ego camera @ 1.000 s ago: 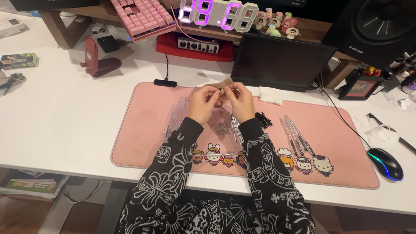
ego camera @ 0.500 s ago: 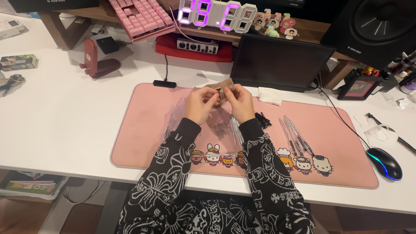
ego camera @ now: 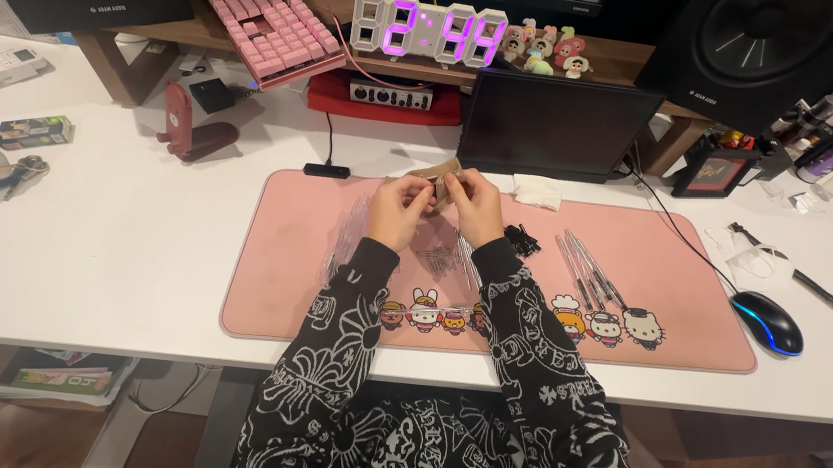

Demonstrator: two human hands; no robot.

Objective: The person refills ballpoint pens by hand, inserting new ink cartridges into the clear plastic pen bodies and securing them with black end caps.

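Pink and printed with a row of small cartoon figures along its near edge, a desk mat point(ego camera: 670, 316) covers the middle of the white bench point(ego camera: 113, 258). Above the mat's far half, the left hand point(ego camera: 401, 210) and the right hand point(ego camera: 472, 204) meet, both with fingers pinched narrow on a small brown cardboard piece point(ego camera: 438, 178) held between them, just clear of the mat. What the piece is cannot be told.

Under the hands, on the mat, lies a small heap of thin dark pins or screws point(ego camera: 437, 259), with clear plastic sleeves point(ego camera: 348, 238) to the left of the heap. Right of the hands on the mat sit a little cluster of black parts point(ego camera: 521, 239) and a fan of slim clear tubes point(ego camera: 589, 274).

Beyond the mat's far edge stands a dark flat screen point(ego camera: 558, 126), with a crumpled white tissue point(ego camera: 538, 190) at its foot. Behind it a white digital clock point(ego camera: 429, 30) glows purple, above a red box point(ego camera: 388, 96) with a pale front panel. A pink keyboard point(ego camera: 260, 15) leans left of the clock. Off the mat's right end rests a black mouse point(ego camera: 767, 323) lit blue. Far left of the mat, a small green and black carton point(ego camera: 36, 130) lies flat on the bench.
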